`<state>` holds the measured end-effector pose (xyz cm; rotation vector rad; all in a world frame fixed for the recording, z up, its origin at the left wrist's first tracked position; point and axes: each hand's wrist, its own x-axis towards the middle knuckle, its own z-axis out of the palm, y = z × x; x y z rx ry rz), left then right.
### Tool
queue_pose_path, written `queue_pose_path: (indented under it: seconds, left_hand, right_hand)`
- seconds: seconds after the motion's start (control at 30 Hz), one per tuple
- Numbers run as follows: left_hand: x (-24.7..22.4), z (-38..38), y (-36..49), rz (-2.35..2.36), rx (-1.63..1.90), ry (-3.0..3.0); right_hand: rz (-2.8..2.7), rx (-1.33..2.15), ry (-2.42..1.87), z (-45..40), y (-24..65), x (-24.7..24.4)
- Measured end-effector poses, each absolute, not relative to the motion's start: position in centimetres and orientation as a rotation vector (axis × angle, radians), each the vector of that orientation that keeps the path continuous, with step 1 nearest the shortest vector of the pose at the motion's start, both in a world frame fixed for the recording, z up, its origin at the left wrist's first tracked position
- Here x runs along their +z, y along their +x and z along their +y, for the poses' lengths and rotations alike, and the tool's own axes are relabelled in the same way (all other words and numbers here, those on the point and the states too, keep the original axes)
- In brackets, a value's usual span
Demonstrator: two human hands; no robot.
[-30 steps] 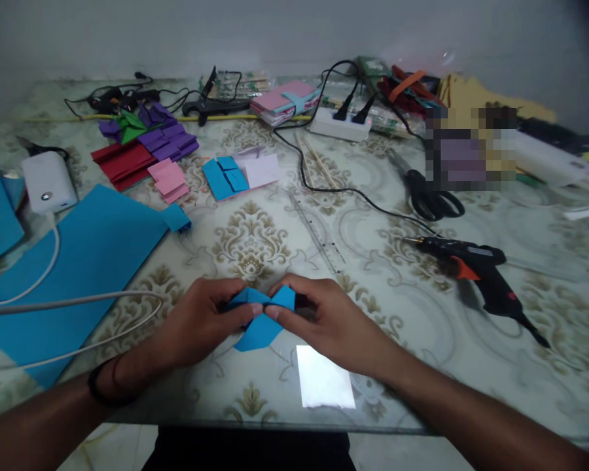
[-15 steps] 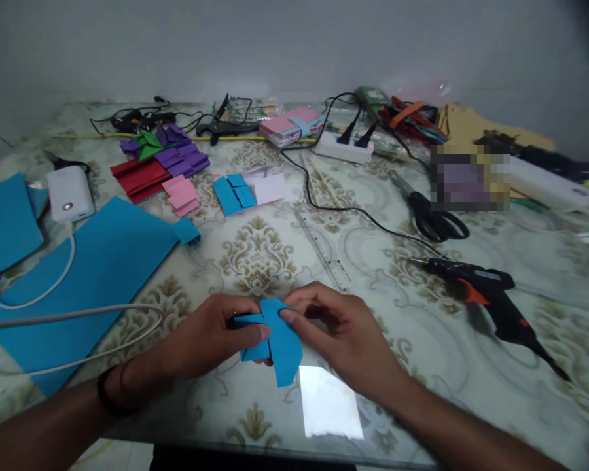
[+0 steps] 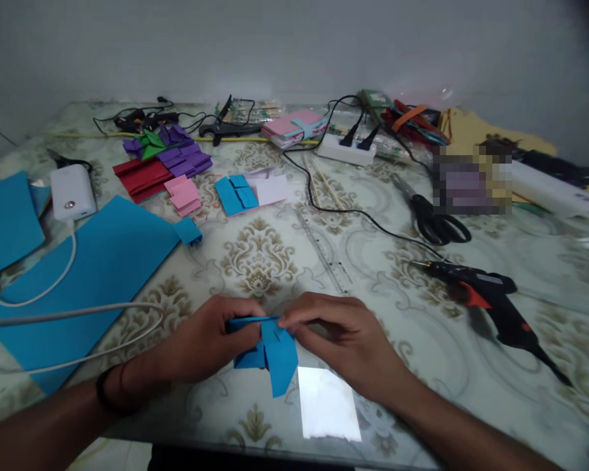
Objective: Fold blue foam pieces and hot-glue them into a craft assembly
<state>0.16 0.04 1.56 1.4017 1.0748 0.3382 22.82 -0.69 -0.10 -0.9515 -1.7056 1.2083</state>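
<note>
Between my hands is a folded piece of blue paper (image 3: 281, 356), held just above the table near its front edge. My left hand (image 3: 220, 340) grips its left part, thumb on top and fingers behind. At the upper right edge, my right hand (image 3: 338, 333) pinches the paper between thumb and forefinger. A wide flap hangs down towards me on the right side. Beyond my hands a clear ruler (image 3: 326, 255) lies flat. To the left is a large blue sheet (image 3: 93, 275), with a small folded blue piece (image 3: 189, 230) at its corner.
On the right lie a black glue gun (image 3: 491, 294) and black-handled scissors (image 3: 432, 216). Folded purple paper (image 3: 186, 157), red paper (image 3: 142, 178) and pink paper (image 3: 184, 195) lie at the back left. A white power strip (image 3: 346, 150) stands behind. A white power bank (image 3: 72, 190) trails a cable.
The top edge of the blue paper has been folded over and pressed down, its flap turned lower. My right hand's fingers have closed together at that edge; my left hand keeps its hold.
</note>
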Motion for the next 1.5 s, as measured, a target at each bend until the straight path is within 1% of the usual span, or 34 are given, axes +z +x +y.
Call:
queue_pose_path:
  seconds: [0.23,0.43,0.83,1.0,1.2,1.5]
  left_hand:
    - [1.9,-0.2,0.1,1.065,0.358,1.473]
    - [2.3,-0.3,0.1,1.050,0.364,1.529]
    - [2.1,-0.4,0.4,1.075,0.331,1.559]
    - [2.0,-0.5,0.5,1.089,0.327,1.581]
    - [2.2,-0.3,0.4,1.081,0.356,1.615]
    - [2.2,-0.2,0.2,0.998,0.374,1.565]
  right_hand:
    - [-1.726,1.221,-0.859,-0.6,22.9,0.1]
    - [-1.792,1.160,-0.848,-0.7,22.9,0.3]
    - [-1.695,1.162,-1.137,-1.4,22.3,-0.2]
    - [-1.523,1.337,-1.165,-1.6,22.2,-0.6]
    - [-1.485,1.619,-1.155,-1.3,22.0,-0.2]
    - [-1.481,1.639,-1.093,-1.5,22.0,0.0]
